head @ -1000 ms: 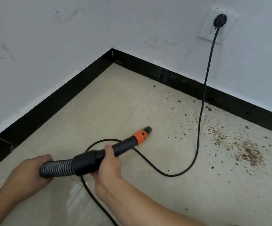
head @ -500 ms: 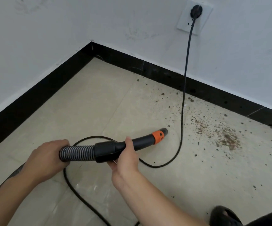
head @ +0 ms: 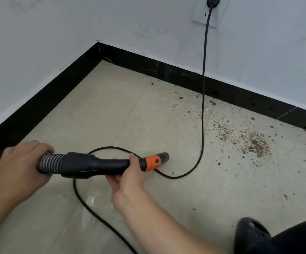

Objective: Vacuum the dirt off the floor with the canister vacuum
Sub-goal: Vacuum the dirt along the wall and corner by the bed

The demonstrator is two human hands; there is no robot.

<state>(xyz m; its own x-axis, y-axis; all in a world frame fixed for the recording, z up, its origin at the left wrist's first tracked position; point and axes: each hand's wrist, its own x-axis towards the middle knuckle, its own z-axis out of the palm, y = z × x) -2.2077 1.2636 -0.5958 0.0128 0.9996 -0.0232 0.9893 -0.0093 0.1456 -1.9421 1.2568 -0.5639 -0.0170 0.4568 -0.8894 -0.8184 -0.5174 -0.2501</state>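
Dirt (head: 254,143) — not touching it yet; gripping wand handle (head: 97,164) in right hand (head: 128,178), fingers (head: 133,162) curled round, clutching ribbed hose (head: 51,162) in left hand (head: 18,167) — nozzle (head: 162,156) well short.

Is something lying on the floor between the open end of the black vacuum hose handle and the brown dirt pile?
Yes. The thin black power cord hangs from the white wall socket and curves over the beige tile floor, crossing between the open end of the black vacuum hose handle and the brown dirt pile.
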